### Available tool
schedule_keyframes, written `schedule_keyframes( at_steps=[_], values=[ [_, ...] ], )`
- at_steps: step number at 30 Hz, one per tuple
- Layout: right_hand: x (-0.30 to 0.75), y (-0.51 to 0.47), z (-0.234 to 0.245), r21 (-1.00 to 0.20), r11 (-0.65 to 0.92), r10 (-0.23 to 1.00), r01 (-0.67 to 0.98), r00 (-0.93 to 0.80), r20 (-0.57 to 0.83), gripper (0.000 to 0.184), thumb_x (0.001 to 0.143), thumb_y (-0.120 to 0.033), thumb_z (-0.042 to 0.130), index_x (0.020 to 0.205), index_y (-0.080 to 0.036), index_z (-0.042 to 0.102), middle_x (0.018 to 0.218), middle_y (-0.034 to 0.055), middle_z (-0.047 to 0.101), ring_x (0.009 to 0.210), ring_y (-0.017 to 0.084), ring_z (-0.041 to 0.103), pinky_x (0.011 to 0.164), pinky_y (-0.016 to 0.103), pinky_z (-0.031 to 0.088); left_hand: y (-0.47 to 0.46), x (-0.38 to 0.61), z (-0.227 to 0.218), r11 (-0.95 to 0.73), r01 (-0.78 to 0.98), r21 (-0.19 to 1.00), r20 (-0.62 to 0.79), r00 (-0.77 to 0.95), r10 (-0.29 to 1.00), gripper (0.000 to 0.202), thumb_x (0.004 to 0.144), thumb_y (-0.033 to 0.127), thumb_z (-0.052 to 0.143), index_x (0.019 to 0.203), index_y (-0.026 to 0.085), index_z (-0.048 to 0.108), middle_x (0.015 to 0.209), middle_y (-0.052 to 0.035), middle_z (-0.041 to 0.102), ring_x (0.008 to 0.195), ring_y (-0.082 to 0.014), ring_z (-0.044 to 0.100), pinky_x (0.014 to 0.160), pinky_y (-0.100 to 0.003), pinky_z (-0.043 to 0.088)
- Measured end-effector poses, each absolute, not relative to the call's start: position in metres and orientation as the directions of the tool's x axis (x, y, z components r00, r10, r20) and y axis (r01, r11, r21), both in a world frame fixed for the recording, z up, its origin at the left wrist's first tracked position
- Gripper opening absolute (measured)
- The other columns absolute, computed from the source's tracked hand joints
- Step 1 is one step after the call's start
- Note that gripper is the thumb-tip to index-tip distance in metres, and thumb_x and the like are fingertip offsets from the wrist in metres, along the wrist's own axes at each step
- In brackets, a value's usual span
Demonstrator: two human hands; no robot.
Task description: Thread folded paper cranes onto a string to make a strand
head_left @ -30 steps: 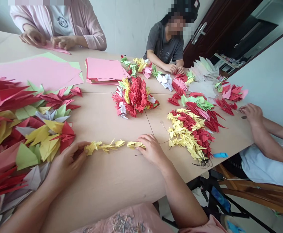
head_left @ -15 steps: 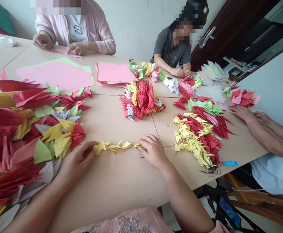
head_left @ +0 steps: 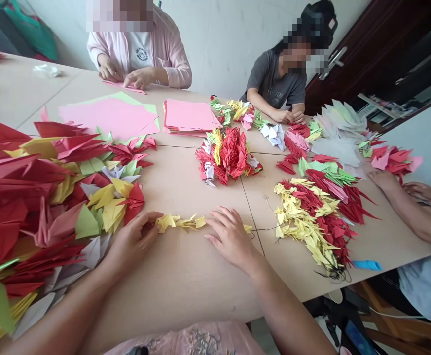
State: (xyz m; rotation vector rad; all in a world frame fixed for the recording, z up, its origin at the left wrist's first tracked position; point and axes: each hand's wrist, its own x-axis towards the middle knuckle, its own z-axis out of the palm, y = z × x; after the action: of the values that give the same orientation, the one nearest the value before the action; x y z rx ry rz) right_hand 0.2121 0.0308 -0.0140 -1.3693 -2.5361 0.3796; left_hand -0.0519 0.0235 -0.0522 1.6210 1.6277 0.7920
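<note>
A short strand of yellow folded-paper cranes (head_left: 182,222) lies across the table in front of me. My left hand (head_left: 139,236) is closed on its left end, thumb and fingers pinched together. At the other end is my right hand (head_left: 232,239), palm down with its fingers stretched out and apart, the fingertips close to the last cranes. Just past that hand shows one yellow paper crane (head_left: 248,228), by a thin dark cord (head_left: 265,229) running right toward a bundle of yellow and red crane strands (head_left: 307,217).
Left, a large heap of colored folded paper (head_left: 53,182) reaches my forearm. Ahead lie a red crane cluster (head_left: 226,155) and a pink paper stack (head_left: 189,116). A blue tube (head_left: 367,265) lies near the right edge. Three other people work around the table (head_left: 186,286).
The view has shifted, so the scene sits further right. My right hand's fingers have straightened, and a yellow crane now shows to the right of it. My left hand keeps its pinch.
</note>
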Motion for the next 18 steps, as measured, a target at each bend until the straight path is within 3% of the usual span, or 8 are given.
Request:
schedule_keyframes(
  at_steps=[5,11,13,18],
  values=[
    [0.182,0.038,-0.013,-0.327,0.578,0.807,0.748,-0.583,0.094,0.044,0.089,-0.027,0.066,0.130,-0.014,0.056,0.135,0.0132,0.059,0.133,0.032,0.044,0.112,0.059,0.030,0.024,-0.051,-0.050,0.024,0.550,0.835,-0.057,0.043,0.997,0.034,0.084,0.044,0.052,0.105,0.019,0.061,0.086,-0.0061,0.068,0.077,-0.0214,0.063,0.070,-0.032,0.050],
    [0.172,0.051,-0.029,-0.341,0.576,0.804,0.743,-0.590,0.075,0.016,0.085,-0.015,0.068,0.101,-0.015,0.068,0.117,0.0111,0.068,0.126,0.031,0.052,0.109,0.056,0.036,0.021,-0.050,-0.046,0.028,0.526,0.850,-0.054,0.033,0.998,0.032,0.084,0.041,0.053,0.105,0.019,0.062,0.086,-0.0057,0.070,0.078,-0.0215,0.065,0.070,-0.032,0.052],
    [0.176,0.050,-0.027,-0.348,0.570,0.809,0.745,-0.583,0.075,0.014,0.085,-0.011,0.067,0.098,-0.015,0.069,0.114,0.0113,0.069,0.124,0.031,0.053,0.108,0.055,0.038,0.020,-0.050,-0.046,0.028,0.517,0.856,-0.051,0.031,0.998,0.031,0.085,0.041,0.054,0.106,0.020,0.062,0.086,-0.0050,0.069,0.078,-0.0212,0.065,0.070,-0.032,0.052],
    [0.177,0.045,-0.019,-0.366,0.592,0.793,0.718,-0.600,0.106,0.033,0.086,-0.018,0.068,0.119,-0.017,0.064,0.126,0.0126,0.063,0.126,0.031,0.049,0.110,0.056,0.035,0.019,-0.049,-0.048,0.028,0.478,0.878,-0.061,0.055,0.997,0.030,0.085,0.040,0.054,0.106,0.020,0.063,0.088,-0.0061,0.070,0.082,-0.0222,0.066,0.072,-0.033,0.053]
  ],
)
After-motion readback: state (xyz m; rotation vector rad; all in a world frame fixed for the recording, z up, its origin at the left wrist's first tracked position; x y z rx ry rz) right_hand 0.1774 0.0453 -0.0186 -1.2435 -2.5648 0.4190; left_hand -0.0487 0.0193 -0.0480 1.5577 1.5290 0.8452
